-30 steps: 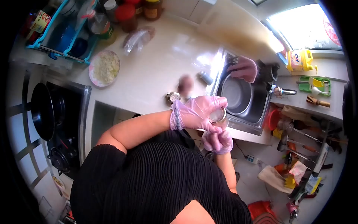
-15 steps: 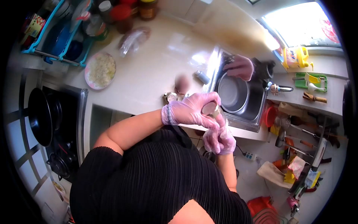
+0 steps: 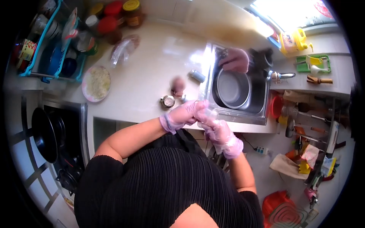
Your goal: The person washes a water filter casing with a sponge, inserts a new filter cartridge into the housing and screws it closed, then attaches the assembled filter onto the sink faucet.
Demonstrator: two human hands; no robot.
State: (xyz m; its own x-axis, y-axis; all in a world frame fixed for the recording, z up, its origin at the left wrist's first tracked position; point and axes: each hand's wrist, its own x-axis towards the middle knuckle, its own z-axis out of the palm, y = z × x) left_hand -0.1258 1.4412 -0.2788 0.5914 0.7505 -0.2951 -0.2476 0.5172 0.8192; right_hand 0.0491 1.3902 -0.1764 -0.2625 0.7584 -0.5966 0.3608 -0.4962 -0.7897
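Observation:
My left hand (image 3: 183, 114) and my right hand (image 3: 223, 137) wear thin pinkish see-through gloves. They meet in front of the counter's front edge. Between them is a pale, translucent object (image 3: 207, 115), pinched by the left fingers and gripped by the right; its kind is unclear. Behind the left hand, a small round metal-rimmed container (image 3: 167, 101) stands on the counter. Beside it lies a blurred pinkish-brown round item (image 3: 178, 84). A grey cylinder (image 3: 197, 76) lies nearer the sink.
The sink (image 3: 262, 110) holds a metal pot (image 3: 233, 88), with a pink cloth glove (image 3: 235, 60) at its back edge. To the left are a plate of pale food (image 3: 96, 84), a plastic bag (image 3: 124, 50), several jars (image 3: 133, 14), and a stove with a black pan (image 3: 44, 135).
Both hands have shifted left and slightly apart, with the translucent object now stretching between them. The whole view has also moved a little.

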